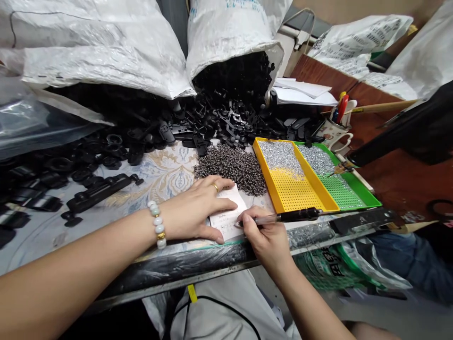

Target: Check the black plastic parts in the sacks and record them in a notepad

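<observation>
My right hand (266,233) pinches a pen (293,216) with a clear and black barrel. Its tip rests on a small white notepad (230,215) that bears a few handwritten marks. Flat across the pad's left side lies my left hand (198,208), fingers spread, with a ring and a beaded bracelet (157,224) at the wrist. Just behind the pad spreads a heap of small dark screws or similar pieces (231,167). Part of the pad is hidden under my left hand.
Right of the heap sit a yellow tray (293,193) and a green tray (354,191), both with small silvery pieces. Black plastic parts (102,193) cover the left and back, below white sacks (230,38). A mug (332,132) with pens stands behind the trays.
</observation>
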`<state>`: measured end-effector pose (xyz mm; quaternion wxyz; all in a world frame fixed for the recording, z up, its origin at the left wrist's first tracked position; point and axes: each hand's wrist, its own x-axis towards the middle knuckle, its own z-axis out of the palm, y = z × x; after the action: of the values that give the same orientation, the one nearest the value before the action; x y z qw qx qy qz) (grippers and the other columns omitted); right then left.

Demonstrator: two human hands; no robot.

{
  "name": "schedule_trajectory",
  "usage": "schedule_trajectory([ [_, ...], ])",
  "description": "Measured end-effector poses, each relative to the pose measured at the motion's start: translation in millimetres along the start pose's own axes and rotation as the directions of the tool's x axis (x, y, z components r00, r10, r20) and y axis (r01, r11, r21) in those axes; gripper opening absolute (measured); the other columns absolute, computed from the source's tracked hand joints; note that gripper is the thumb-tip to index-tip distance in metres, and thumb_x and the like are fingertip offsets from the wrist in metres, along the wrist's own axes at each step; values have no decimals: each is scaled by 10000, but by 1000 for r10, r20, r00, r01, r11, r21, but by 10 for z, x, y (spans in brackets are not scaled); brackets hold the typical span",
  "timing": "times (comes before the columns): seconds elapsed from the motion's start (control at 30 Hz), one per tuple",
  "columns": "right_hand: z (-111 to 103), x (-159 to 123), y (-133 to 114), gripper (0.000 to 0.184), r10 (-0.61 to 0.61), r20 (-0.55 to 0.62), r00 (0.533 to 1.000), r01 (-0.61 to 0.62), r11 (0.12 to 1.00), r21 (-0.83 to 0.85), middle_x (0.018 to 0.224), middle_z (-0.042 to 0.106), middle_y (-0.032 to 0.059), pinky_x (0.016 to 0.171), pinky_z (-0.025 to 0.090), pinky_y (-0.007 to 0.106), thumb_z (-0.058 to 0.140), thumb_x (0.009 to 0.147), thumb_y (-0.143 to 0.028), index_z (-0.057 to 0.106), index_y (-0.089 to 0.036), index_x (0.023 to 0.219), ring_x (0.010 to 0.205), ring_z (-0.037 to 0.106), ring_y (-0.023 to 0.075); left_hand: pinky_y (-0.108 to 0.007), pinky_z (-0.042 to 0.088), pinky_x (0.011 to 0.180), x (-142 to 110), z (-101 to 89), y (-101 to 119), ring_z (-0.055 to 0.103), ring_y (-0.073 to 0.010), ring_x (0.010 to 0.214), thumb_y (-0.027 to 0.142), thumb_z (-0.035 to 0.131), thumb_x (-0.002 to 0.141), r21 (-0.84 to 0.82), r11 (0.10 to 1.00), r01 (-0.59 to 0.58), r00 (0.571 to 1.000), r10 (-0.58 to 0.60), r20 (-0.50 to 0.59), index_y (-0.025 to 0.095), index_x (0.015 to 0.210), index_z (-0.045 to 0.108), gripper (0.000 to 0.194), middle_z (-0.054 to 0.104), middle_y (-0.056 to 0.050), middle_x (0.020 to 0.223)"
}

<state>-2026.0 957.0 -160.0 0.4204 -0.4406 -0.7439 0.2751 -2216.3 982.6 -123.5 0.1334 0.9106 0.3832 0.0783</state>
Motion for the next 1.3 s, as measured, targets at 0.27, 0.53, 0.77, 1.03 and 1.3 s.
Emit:
schedule_trajectory([
  [0.27,15,0,-17,224,4,-10,1000,-4,1000,-14,599,559,1,579,412,242,446,825,-234,568,-168,649,597,539,123,-490,288,1004,-16,5,1,235,-302,1271,433,659,696,-11,1000,-29,1000,29,-11,333,1154,543,483,294,-84,1388],
  [0.53,10,2,-18,227,20,7,1000,-20,999,-40,617,576,7,592,416,243,434,828,-229,576,-167,662,615,556,129,-481,298,995,-16,17,-16,263,-280,1262,405,544,795,-102,994,-45,998,49,35,309,1078,595,303,344,-83,1360],
  [0.77,25,5,-12,210,-15,21,1000,17,998,-64,633,567,10,599,408,241,442,831,-211,554,-167,659,625,545,126,-485,292,999,-22,33,2,258,-278,1264,312,561,786,-50,998,-36,999,37,25,342,1119,558,335,324,-67,1374],
  [1.03,44,7,-17,215,-22,33,999,25,996,-80,627,553,8,593,400,242,439,838,-209,549,-167,658,613,527,123,-482,297,1000,-15,42,-1,273,-278,1258,293,572,778,-45,998,-46,999,46,6,339,1104,568,329,346,-63,1361],
  [1.3,40,6,-30,208,-23,45,999,27,996,-80,606,546,-1,574,393,228,445,827,-202,540,-163,645,593,526,115,-481,294,1005,-14,35,19,278,-282,1252,293,563,784,-49,998,-37,999,38,7,330,1076,585,295,347,-60,1349],
])
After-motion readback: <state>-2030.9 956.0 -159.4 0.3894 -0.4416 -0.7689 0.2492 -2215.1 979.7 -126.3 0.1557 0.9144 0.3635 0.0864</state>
